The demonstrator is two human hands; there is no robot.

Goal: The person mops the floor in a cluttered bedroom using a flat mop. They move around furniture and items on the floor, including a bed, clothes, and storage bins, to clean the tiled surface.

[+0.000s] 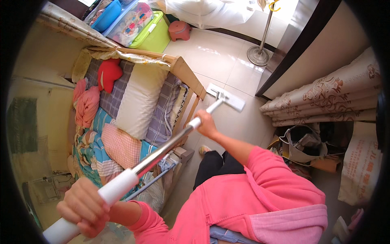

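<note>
A flat mop with a white and silver pole runs slantwise from the lower left toward the upper middle. My left hand is wrapped round the thick white grip near the pole's top end. Lower down, my right hand closes round the white section of the pole. The mop's flat white head lies on the pale tiled floor, just right of the bed's corner post.
Left of the pole stands a wooden bed with pillows and rumpled bedding. A green storage box and a pink stool are beyond it. Rightward are a metal stand base, a patterned curtain and a stuffed white bag.
</note>
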